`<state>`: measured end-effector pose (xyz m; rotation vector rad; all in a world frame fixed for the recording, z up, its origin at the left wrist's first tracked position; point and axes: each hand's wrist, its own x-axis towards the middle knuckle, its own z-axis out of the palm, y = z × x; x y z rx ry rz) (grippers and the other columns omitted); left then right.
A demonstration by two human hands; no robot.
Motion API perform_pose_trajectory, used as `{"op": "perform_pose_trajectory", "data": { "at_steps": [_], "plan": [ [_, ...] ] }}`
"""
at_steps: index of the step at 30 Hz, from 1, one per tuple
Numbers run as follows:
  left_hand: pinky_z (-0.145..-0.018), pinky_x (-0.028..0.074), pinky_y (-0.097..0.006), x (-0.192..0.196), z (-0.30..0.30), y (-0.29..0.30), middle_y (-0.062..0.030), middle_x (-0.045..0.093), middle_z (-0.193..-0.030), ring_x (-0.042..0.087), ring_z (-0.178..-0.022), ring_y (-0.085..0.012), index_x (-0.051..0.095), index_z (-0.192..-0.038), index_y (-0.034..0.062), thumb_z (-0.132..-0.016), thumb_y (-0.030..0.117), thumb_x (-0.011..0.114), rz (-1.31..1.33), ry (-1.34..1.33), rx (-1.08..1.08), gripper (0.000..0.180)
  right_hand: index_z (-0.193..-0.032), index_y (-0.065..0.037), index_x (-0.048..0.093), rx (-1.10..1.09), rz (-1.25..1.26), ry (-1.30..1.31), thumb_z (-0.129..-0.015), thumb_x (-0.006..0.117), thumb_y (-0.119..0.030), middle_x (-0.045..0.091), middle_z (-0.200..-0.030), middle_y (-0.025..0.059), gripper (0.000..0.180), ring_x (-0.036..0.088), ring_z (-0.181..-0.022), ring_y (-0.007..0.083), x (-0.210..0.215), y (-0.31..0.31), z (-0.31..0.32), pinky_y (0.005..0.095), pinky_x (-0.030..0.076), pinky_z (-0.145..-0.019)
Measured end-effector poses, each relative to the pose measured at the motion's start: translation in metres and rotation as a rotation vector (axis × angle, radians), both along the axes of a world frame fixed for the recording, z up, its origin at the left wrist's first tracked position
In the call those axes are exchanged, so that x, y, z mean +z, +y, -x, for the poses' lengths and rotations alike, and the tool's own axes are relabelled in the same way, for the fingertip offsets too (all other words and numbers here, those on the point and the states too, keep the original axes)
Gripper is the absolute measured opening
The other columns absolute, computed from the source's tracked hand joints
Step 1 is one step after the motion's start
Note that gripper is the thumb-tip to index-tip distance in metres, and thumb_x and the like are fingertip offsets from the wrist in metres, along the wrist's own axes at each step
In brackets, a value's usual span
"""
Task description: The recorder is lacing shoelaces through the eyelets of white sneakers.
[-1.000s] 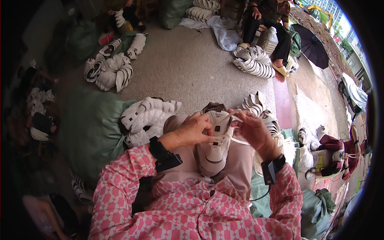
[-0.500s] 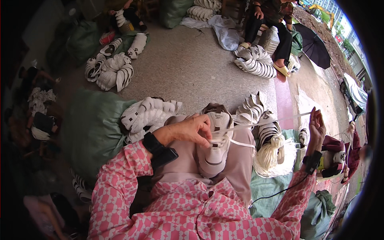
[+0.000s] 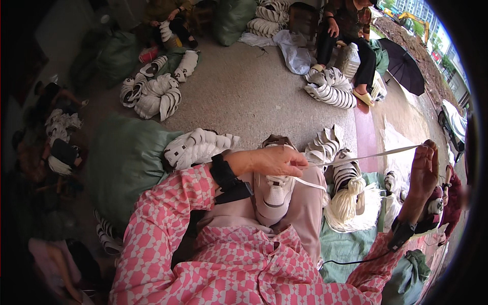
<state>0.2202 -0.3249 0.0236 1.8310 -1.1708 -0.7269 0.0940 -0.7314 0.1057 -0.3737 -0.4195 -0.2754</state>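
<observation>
Shoelace (image 3: 363,156), white and flat, runs taut from the white sneaker (image 3: 277,190) on the person's lap out toward the right, its long axis near level and rising slightly. Right hand (image 3: 424,170), raised well to the right of the sneaker, is closed on the far end of the shoelace. Left hand (image 3: 272,161) lies on the sneaker's upper, fingers pinched where the shoelace leaves it. Bundle of white laces (image 3: 348,203) lies on the green sheet (image 3: 345,244) below the span.
</observation>
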Motion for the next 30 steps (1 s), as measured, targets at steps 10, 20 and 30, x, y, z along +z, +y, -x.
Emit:
{"op": "perform_pose_trajectory", "data": {
  "at_steps": [10,20,30],
  "plan": [
    [-0.079,0.045,-0.037,-0.047,0.0,0.03,-0.0069,0.058,-0.084,0.054,-0.087,-0.027,0.06,-0.083,0.0069,-0.076,0.02,0.07,0.162,-0.542,0.244,0.018,-0.111,0.01,0.053,-0.177,-0.267,0.323,-0.095,0.045,0.001,0.062,-0.106,0.0235,0.02,0.061,-0.102,0.0306,-0.051,-0.06,-0.004,0.0474,0.043,-0.103],
    [-0.077,0.045,-0.034,-0.062,-0.003,0.04,-0.0044,0.056,-0.082,0.051,-0.09,-0.0234,0.059,-0.075,0.0074,-0.074,0.017,0.073,0.055,-0.524,0.232,0.017,-0.114,0.011,0.051,-0.443,-0.353,0.518,-0.097,0.042,-0.001,0.06,-0.109,0.0199,0.023,0.059,-0.099,0.026,-0.037,-0.065,0.005,0.0396,0.047,-0.082],
    [-0.085,0.045,-0.034,-0.037,0.047,0.045,-0.0046,0.058,-0.092,0.054,-0.096,-0.0245,0.067,-0.085,0.0087,-0.078,0.016,0.072,0.271,-0.583,0.156,0.012,-0.073,-0.004,0.057,-0.839,1.035,-0.128,-0.091,0.056,-0.015,0.054,-0.07,0.0102,0.021,0.05,-0.055,0.0232,0.011,0.039,0.09,0.0347,0.05,-0.05]
  ]
}}
